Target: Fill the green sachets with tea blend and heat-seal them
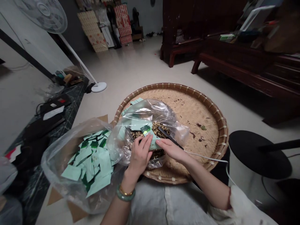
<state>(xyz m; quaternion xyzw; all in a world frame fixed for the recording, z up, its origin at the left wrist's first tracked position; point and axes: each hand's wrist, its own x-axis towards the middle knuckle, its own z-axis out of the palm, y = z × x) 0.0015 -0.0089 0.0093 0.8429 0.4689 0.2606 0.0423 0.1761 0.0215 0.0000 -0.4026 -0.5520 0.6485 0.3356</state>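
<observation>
A mint-green paper packet (153, 144) with a darker green printed end lies between my hands, above a clear plastic bag. My left hand (141, 153) is closed on its near left side, fingers pressed on top. At its right edge, my right hand (172, 149) pinches it with the fingertips. A slim black stick-like tool (170, 137) with a white cord runs along the far side of my right hand; whether the fingers also grip it is hidden. Under the packet, the clear bag (150, 107) holds dark and pale grainy material (161, 128) and more flat packets (138, 125).
The bag rests in a round woven bamboo tray (199, 106) with dry scraps. At left, another plastic bag (55, 156) holds many mint-green packets (93, 165). A white fan (99, 87), a black round base (248, 156) and dark wooden furniture (234, 62) stand around.
</observation>
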